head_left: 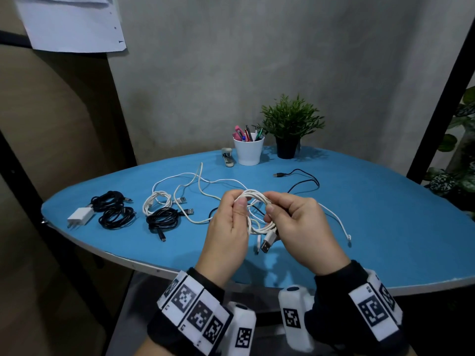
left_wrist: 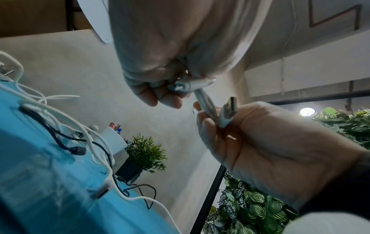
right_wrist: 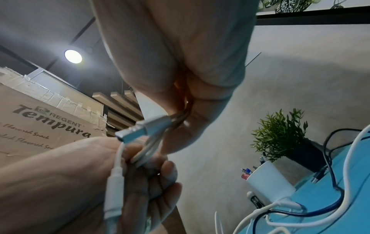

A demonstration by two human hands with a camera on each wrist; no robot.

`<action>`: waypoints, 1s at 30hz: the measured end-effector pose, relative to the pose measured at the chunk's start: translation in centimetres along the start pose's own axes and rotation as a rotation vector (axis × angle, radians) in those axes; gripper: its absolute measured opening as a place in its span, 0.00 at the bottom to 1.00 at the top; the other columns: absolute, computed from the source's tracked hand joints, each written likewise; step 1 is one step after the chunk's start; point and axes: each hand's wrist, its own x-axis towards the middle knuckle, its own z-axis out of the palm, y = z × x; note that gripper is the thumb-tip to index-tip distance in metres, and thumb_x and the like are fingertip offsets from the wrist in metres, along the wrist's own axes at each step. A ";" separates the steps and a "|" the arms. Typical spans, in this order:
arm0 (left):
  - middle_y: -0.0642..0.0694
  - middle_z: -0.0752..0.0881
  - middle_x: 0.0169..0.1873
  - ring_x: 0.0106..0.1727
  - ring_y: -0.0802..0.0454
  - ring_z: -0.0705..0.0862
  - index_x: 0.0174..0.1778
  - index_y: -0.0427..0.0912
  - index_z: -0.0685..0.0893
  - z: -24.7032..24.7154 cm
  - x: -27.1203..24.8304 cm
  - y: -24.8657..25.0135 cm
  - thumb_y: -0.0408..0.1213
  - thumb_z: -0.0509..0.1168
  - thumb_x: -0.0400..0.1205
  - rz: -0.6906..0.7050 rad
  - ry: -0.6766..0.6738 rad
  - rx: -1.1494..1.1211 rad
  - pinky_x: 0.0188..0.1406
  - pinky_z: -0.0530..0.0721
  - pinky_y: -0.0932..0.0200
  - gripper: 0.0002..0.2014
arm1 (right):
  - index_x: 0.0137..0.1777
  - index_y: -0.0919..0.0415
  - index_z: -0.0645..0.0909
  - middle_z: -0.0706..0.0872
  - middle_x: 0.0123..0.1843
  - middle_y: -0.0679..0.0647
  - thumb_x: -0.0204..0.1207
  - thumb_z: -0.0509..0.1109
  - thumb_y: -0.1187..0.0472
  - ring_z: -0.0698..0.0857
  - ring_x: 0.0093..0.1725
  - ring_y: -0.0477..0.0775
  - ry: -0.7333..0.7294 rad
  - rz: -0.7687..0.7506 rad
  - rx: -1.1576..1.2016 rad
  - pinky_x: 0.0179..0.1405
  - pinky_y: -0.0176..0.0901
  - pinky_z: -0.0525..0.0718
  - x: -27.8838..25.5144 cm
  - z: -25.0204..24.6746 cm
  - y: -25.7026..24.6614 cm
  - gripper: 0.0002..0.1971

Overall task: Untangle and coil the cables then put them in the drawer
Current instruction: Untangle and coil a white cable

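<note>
A white cable [head_left: 253, 201], looped into a coil, is held above the blue table between both hands, its plug [head_left: 267, 242] dangling.

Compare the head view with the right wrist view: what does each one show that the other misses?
Only the head view shows the coiled black cables, the white charger and the stapler on the blue table.

Only the right wrist view shows the cardboard box and the ceiling lamp.

Both show the left hand and right hand gripping the white cable coil, its USB plug, the pen cup and the potted plant.
</note>
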 end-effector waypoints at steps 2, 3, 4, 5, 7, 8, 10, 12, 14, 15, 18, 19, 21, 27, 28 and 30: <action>0.57 0.76 0.25 0.26 0.57 0.72 0.46 0.52 0.78 -0.1 0.0 -0.1 0.51 0.51 0.83 -0.023 0.004 -0.030 0.30 0.73 0.51 0.13 | 0.57 0.56 0.86 0.83 0.29 0.46 0.79 0.66 0.67 0.81 0.27 0.41 -0.023 -0.009 -0.035 0.36 0.45 0.85 -0.1 0.0 -0.1 0.12; 0.56 0.76 0.25 0.26 0.57 0.72 0.45 0.51 0.78 -0.1 0.1 0.0 0.52 0.51 0.82 -0.027 0.006 -0.042 0.29 0.73 0.51 0.13 | 0.56 0.56 0.87 0.83 0.30 0.47 0.79 0.66 0.67 0.81 0.27 0.42 -0.031 -0.022 -0.057 0.36 0.46 0.85 -0.2 0.0 -0.1 0.12; 0.56 0.77 0.25 0.26 0.57 0.72 0.44 0.50 0.78 -0.1 0.1 0.1 0.51 0.51 0.81 -0.029 0.007 -0.056 0.29 0.73 0.52 0.13 | 0.55 0.54 0.87 0.84 0.30 0.48 0.79 0.66 0.67 0.80 0.28 0.43 -0.037 -0.041 -0.077 0.37 0.49 0.85 -0.2 0.1 -0.1 0.12; 0.56 0.77 0.25 0.26 0.57 0.72 0.43 0.49 0.79 -0.1 0.1 0.2 0.50 0.51 0.81 -0.033 0.009 -0.076 0.30 0.73 0.55 0.14 | 0.53 0.51 0.87 0.84 0.30 0.50 0.79 0.66 0.66 0.79 0.27 0.43 -0.040 -0.062 -0.091 0.37 0.52 0.84 -0.3 0.2 0.0 0.12; 0.55 0.76 0.25 0.28 0.57 0.72 0.41 0.44 0.79 -0.3 0.3 0.4 0.48 0.52 0.81 -0.057 -0.003 -0.155 0.32 0.73 0.59 0.14 | 0.49 0.44 0.86 0.84 0.30 0.58 0.76 0.67 0.60 0.75 0.26 0.47 -0.063 -0.107 -0.101 0.34 0.53 0.81 -0.4 0.4 0.0 0.10; 0.55 0.76 0.24 0.28 0.57 0.72 0.41 0.44 0.79 -0.4 0.4 0.6 0.47 0.53 0.82 -0.069 -0.020 -0.197 0.32 0.72 0.61 0.14 | 0.48 0.41 0.85 0.84 0.32 0.60 0.73 0.67 0.56 0.75 0.27 0.52 -0.079 -0.122 -0.105 0.33 0.54 0.81 -0.4 0.4 0.0 0.09; 0.55 0.75 0.23 0.27 0.59 0.72 0.42 0.44 0.80 -0.7 0.5 1.0 0.43 0.55 0.86 -0.101 -0.066 -0.246 0.30 0.73 0.66 0.12 | 0.47 0.39 0.86 0.85 0.34 0.61 0.72 0.68 0.55 0.76 0.30 0.59 -0.091 -0.126 -0.123 0.34 0.54 0.80 -0.4 0.2 0.0 0.09; 0.55 0.75 0.22 0.26 0.59 0.72 0.42 0.43 0.81 -0.7 0.3 1.5 0.40 0.55 0.87 -0.161 -0.134 -0.286 0.25 0.72 0.68 0.12 | 0.47 0.48 0.88 0.84 0.29 0.55 0.76 0.69 0.60 0.75 0.27 0.51 -0.065 -0.138 -0.142 0.30 0.47 0.77 -0.3 -0.2 -0.1 0.07; 0.55 0.78 0.23 0.24 0.60 0.73 0.38 0.41 0.80 -0.8 0.0 1.9 0.38 0.57 0.85 -0.214 -0.229 -0.348 0.23 0.73 0.70 0.12 | 0.45 0.56 0.89 0.81 0.25 0.49 0.77 0.68 0.64 0.72 0.22 0.41 -0.004 -0.131 -0.126 0.25 0.37 0.72 -0.1 -0.7 0.0 0.07; 0.55 0.81 0.24 0.26 0.63 0.76 0.36 0.41 0.80 -0.9 -0.1 2.0 0.36 0.58 0.84 -0.219 -0.287 -0.361 0.27 0.75 0.72 0.11 | 0.44 0.57 0.89 0.81 0.24 0.47 0.77 0.68 0.65 0.73 0.21 0.41 0.025 -0.117 -0.108 0.25 0.34 0.71 0.0 -0.9 0.0 0.08; 0.58 0.84 0.26 0.31 0.69 0.80 0.36 0.40 0.79 -1.4 -0.4 1.9 0.28 0.61 0.81 -0.250 -0.451 -0.357 0.35 0.75 0.77 0.08 | 0.43 0.57 0.89 0.82 0.24 0.44 0.77 0.69 0.66 0.76 0.21 0.40 0.053 -0.086 -0.033 0.26 0.31 0.73 0.1 -1.4 -0.1 0.08; 0.58 0.84 0.27 0.31 0.68 0.80 0.37 0.40 0.79 -1.6 -0.4 1.8 0.26 0.64 0.80 -0.263 -0.486 -0.358 0.35 0.75 0.76 0.08 | 0.42 0.56 0.89 0.82 0.24 0.45 0.77 0.69 0.66 0.76 0.21 0.40 0.049 -0.078 -0.019 0.26 0.31 0.73 0.1 -1.5 -0.2 0.08; 0.54 0.83 0.29 0.32 0.62 0.80 0.37 0.42 0.80 -1.8 -0.5 1.6 0.25 0.71 0.75 -0.270 -0.504 -0.336 0.37 0.77 0.70 0.08 | 0.39 0.53 0.88 0.82 0.25 0.47 0.77 0.69 0.66 0.75 0.21 0.40 0.037 -0.064 0.001 0.25 0.33 0.74 0.0 -1.5 -0.3 0.10; 0.44 0.81 0.29 0.31 0.50 0.76 0.34 0.44 0.82 -2.0 -0.1 1.3 0.33 0.71 0.65 -0.273 -0.396 -0.136 0.36 0.75 0.55 0.05 | 0.38 0.49 0.86 0.81 0.28 0.54 0.77 0.68 0.69 0.74 0.19 0.44 0.021 -0.032 0.053 0.20 0.34 0.74 -0.2 -1.3 -0.7 0.13; 0.46 0.81 0.27 0.29 0.52 0.75 0.35 0.44 0.82 -2.1 -0.1 1.4 0.34 0.71 0.64 -0.258 -0.377 -0.067 0.34 0.75 0.58 0.06 | 0.38 0.49 0.86 0.81 0.28 0.53 0.77 0.68 0.69 0.74 0.19 0.44 0.023 -0.028 0.068 0.19 0.33 0.74 -0.2 -1.2 -0.8 0.14; 0.53 0.80 0.22 0.24 0.56 0.74 0.35 0.44 0.82 -2.3 0.0 1.7 0.33 0.72 0.67 -0.226 -0.341 0.065 0.29 0.73 0.63 0.05 | 0.38 0.49 0.86 0.81 0.27 0.53 0.77 0.69 0.69 0.75 0.18 0.43 0.027 -0.030 0.087 0.19 0.33 0.75 -0.2 -1.2 -1.0 0.14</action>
